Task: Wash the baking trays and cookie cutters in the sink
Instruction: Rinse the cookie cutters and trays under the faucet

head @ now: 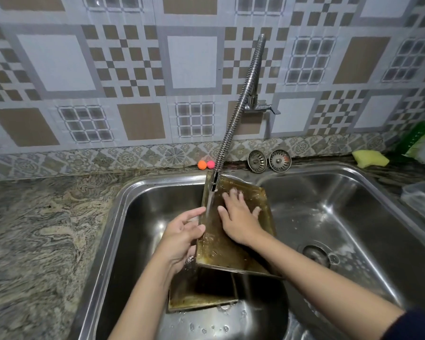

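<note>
A stained, brownish baking tray [221, 251] is held tilted over the divider between the two sink basins. Water runs onto it from the flexible faucet [241, 99]. My left hand [182, 236] grips the tray's left edge, thumb on top. My right hand [238, 217] lies flat on the tray's inner surface with fingers spread. A second dirty tray [201, 295] rests in the left basin [138, 217] below the held one, partly hidden by it. No cookie cutters are visible.
The right basin [341, 217] holds soap suds near its drain [315, 253]. Two metal strainers [269, 161] and two small balls, orange and pink [206, 164], sit behind the sink. A yellow sponge [369, 158], a green bottle [417, 138] and a clear container [422, 195] stand at right. Granite counter [42, 241] spreads left.
</note>
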A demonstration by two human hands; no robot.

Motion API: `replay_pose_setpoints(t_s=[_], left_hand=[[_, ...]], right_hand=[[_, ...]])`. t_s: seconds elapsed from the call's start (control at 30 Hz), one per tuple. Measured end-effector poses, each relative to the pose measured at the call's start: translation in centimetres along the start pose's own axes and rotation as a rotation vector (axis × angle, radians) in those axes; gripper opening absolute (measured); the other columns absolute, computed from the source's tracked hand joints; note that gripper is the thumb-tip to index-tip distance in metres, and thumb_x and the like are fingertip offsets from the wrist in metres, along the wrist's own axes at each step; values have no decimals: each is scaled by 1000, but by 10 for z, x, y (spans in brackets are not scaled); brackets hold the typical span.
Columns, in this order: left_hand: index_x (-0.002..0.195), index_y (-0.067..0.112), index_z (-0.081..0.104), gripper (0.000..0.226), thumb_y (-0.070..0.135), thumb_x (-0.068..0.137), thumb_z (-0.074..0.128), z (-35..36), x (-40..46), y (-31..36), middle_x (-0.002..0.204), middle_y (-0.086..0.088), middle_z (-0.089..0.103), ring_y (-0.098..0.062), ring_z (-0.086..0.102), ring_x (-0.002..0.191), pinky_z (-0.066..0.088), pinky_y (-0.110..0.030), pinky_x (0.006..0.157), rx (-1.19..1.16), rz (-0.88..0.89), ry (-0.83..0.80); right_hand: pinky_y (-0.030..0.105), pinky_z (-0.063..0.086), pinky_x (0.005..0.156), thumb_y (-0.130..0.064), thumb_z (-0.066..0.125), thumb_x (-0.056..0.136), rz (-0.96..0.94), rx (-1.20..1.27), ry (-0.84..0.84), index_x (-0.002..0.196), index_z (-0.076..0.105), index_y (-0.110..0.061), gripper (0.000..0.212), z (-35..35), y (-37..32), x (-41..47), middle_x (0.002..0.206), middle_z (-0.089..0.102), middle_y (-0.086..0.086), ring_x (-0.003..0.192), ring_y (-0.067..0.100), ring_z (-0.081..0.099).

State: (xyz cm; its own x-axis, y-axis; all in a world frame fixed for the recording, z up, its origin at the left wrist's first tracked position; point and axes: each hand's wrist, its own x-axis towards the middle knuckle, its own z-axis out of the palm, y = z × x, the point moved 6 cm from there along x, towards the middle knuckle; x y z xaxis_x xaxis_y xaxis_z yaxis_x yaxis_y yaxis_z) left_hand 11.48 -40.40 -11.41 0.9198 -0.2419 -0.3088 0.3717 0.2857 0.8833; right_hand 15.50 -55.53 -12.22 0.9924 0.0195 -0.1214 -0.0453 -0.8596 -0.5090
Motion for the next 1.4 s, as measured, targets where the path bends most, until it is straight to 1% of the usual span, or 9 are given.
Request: replay_pose_setpoints(t_s=[0.17, 0.37, 0.53, 0.73, 0.9, 0.97, 1.1, 1.27, 1.4], left_hand=[[114, 8, 62, 37, -14, 87, 49, -25, 2, 9, 84, -17, 72, -22, 71, 70, 59, -31, 58, -65, 26, 77], [115, 6, 60, 37, -15, 86, 51, -8, -8, 8, 98, -28, 68, -31, 68, 80, 59, -40, 73, -13, 33, -17], [112, 6, 62, 36, -15, 88, 47, -17, -2, 11, 69, -13, 70, -17, 69, 59, 58, -27, 53, -46, 57, 88], [116, 6, 60, 38, -15, 86, 51, -16, -7, -2, 99, -27, 68, -28, 68, 83, 59, -38, 77, -53, 50, 34], [115, 8, 62, 38, -14, 87, 49, -16, -2, -1, 103, -26, 64, -30, 63, 93, 53, -40, 88, -89, 75, 101], [113, 8, 62, 38, -15, 87, 48, -26, -2, 1, 100, -26, 66, -30, 66, 88, 56, -41, 81, -123, 68, 117], [118, 7, 60, 39, -15, 88, 49, -23, -4, -1, 102, -29, 65, -36, 63, 92, 53, -48, 86, -55, 53, 105], [115, 8, 62, 37, -13, 87, 51, -9, 2, 15, 95, -28, 66, -25, 68, 67, 60, -33, 59, -5, 34, 86], [116, 10, 63, 37, -9, 86, 56, 9, 9, 33, 99, -26, 69, -25, 68, 66, 59, -31, 54, 32, 30, 36]], right_hand=[[44, -8, 114, -41, 38, 100, -404, -2, -183, 150, 19, -33, 54, 13, -27, -31, 160, 7, -11, 147, 7, -3], [60, -3, 113, -51, 25, 99, 81, -57, 28, 153, 10, -15, 67, -9, -1, 5, 161, -7, 5, 148, 24, -8], [50, -4, 116, -43, 32, 101, -406, -108, -192, 152, 13, -29, 56, 12, -41, -30, 161, -1, -8, 148, 13, -3], [60, -3, 113, -53, 23, 98, 48, -187, -7, 153, 6, -16, 68, -17, 4, 9, 160, -9, 8, 147, 26, -11], [53, -5, 115, -43, 32, 100, -435, -206, -131, 152, 14, -29, 56, -1, -43, -25, 161, 2, -5, 148, 14, -6], [50, -3, 117, -47, 31, 99, -410, -266, -127, 152, 14, -28, 58, -4, -28, -20, 161, -2, -4, 148, 15, -6], [53, -1, 116, -50, 23, 99, 39, -220, -36, 153, 7, -13, 67, -13, 5, 4, 160, -10, 10, 147, 28, -10], [58, -3, 116, -39, 34, 101, -296, 70, -171, 150, 19, -34, 52, 13, -25, -21, 160, 12, -5, 148, 13, -3], [57, 0, 115, -37, 42, 100, -263, 294, -59, 146, 33, -33, 47, -5, -17, -22, 158, 18, -14, 146, 6, 6]])
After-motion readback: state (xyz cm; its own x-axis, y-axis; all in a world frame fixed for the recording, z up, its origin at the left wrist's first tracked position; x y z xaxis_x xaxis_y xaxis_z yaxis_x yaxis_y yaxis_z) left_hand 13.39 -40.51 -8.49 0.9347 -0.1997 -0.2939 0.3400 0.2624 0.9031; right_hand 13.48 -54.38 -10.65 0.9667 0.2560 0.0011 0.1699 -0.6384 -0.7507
